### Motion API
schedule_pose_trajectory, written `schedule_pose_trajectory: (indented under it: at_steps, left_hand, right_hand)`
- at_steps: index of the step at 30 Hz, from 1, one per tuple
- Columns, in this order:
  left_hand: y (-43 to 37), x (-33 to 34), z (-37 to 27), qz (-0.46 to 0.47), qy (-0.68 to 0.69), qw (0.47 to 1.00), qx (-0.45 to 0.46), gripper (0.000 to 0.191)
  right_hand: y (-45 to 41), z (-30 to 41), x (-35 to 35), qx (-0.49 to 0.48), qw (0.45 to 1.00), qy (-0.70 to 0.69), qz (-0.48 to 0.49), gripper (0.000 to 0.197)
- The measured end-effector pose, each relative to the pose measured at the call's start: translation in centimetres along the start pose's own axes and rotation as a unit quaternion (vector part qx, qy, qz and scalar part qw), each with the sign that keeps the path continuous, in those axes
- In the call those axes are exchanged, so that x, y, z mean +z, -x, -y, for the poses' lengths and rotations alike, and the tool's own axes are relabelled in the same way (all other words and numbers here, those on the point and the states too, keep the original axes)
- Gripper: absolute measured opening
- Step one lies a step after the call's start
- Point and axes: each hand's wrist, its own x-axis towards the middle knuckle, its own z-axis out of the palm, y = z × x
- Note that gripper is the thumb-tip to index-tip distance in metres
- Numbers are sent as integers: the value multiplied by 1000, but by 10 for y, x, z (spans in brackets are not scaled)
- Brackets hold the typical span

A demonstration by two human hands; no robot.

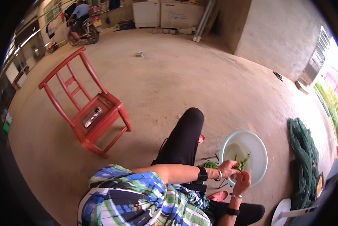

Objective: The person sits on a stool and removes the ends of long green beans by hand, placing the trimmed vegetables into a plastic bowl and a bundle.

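Note:
Both hands are held over a pale plastic basin on my right. My left hand grips a small bunch of green vegetable stems, some of which point up and away from me. Close beside it, my right hand pinches the lower end of the same stems between thumb and fingers. Each wrist wears a metal bangle and a black band. The basin's bottom looks pale and partly shaded; whether it holds water I cannot tell. Something green shows beside the basin, below my left forearm.
A red wooden chair with a phone on its seat stands to the left. Dark green netting and a white stand lie to the right. Farther back, a person sits on a motorcycle near white appliances.

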Motion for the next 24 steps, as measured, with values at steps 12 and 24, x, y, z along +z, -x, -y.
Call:
schedule_pose_trajectory:
  at_steps: [12, 24]
  left_hand:
    - [9, 2, -14, -61, -10, 998, -25, 15]
    - [13, 12, -12, -31, -8, 999, -16, 13]
  right_hand:
    - [-5, -6, 1, -3, 999, -24, 30, 4]
    - [-1, 5, -11, 41, 998, -50, 18, 1]
